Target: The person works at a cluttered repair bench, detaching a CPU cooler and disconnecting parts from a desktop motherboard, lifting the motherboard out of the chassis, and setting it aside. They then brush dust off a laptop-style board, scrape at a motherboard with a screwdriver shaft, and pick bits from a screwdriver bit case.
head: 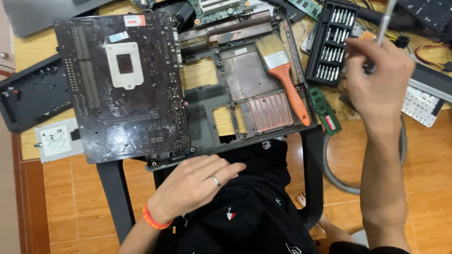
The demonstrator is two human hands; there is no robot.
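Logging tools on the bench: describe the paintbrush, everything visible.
The paintbrush has pale tan bristles, a shiny metal ferrule and an orange handle that looks like plastic. It lies flat and diagonal, bristles toward the upper left, handle end lower right, resting on the dark laptop chassis over its copper-coloured heat plate. Neither hand touches it.

Orange-handled brush (286, 75), black motherboard (122, 84), orange wristband (154, 220), green memory stick (325, 109).

Slim silver screwdriver (387, 21) upright beside black bit case (331, 41).
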